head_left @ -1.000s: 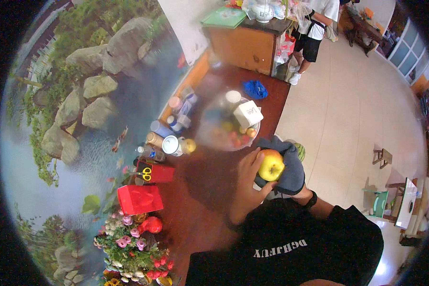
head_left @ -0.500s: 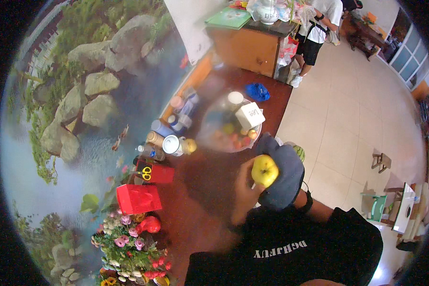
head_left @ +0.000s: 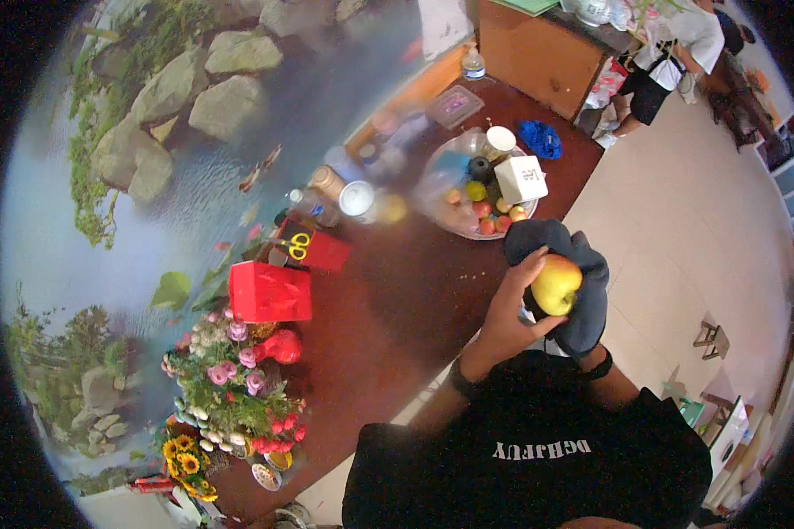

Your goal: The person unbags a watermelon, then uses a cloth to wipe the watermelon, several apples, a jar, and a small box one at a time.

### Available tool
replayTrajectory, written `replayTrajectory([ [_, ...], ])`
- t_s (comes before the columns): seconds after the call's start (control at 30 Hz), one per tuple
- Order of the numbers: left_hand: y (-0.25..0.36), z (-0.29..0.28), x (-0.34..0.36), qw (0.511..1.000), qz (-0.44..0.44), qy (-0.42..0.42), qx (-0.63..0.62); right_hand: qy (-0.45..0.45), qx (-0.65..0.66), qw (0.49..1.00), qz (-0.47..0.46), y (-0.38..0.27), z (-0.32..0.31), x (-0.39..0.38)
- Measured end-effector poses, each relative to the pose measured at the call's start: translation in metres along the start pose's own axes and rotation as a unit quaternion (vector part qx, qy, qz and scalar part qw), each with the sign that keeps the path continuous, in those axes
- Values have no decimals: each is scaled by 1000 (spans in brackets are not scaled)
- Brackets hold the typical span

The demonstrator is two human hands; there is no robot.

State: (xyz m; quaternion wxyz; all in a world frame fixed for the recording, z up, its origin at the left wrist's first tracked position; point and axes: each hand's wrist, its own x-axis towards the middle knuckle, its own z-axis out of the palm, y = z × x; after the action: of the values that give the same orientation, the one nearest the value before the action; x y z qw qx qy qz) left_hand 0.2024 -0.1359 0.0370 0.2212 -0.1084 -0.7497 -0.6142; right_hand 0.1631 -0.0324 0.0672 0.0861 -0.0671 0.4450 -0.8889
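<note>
A yellow apple with a reddish blush [head_left: 557, 286] is held in front of my chest, above the table's right edge. My bare left hand [head_left: 501, 322] grips it from the left, fingers at its upper side and thumb below. Around the apple's right and far side is my right hand [head_left: 595, 304], wrapped in a dark grey, glove-like cloth. The cloth hides its fingers, and the apple lies against it. Beyond both hands, a wide clear bowl [head_left: 457, 231] contains several apples and other round fruit, with a white box [head_left: 522, 180] and a white-lidded container [head_left: 501, 138].
On the dark red table [head_left: 397, 326], bottles and cups line the wall side, near a red box [head_left: 271, 292], yellow-handled scissors [head_left: 298, 246] and artificial flowers [head_left: 229, 375]. A blue crumpled item [head_left: 539, 138] lies past the bowl. A person [head_left: 644, 93] stands by the far cabinet [head_left: 538, 57].
My hands and the apple have shifted right and slightly upward in view. The apple has turned, showing its blushed side. The whole view has swung, bringing more of the near table into sight.
</note>
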Motion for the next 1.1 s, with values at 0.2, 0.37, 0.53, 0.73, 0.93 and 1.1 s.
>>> replayTrajectory([
  [0.2,-9,-8,-3,1000,-22,-15,10,-111,-380,915,-80,15,-46,8],
  [0.37,-13,2,-8,999,-45,-22,12,1,-72,993,91,15,-41,12],
  [0.53,-31,15,-14,947,-242,56,-204,-49,-165,984,40,15,-36,21],
  [0.73,-90,3,-9,909,-227,112,-330,-39,-402,915,-9,10,-87,25],
  [0.93,-196,-31,19,945,-229,205,-115,-52,-638,766,54,-12,-169,12],
  [1.1,-270,-49,34,949,-256,184,-27,-48,-670,741,26,-9,-223,-4],
])
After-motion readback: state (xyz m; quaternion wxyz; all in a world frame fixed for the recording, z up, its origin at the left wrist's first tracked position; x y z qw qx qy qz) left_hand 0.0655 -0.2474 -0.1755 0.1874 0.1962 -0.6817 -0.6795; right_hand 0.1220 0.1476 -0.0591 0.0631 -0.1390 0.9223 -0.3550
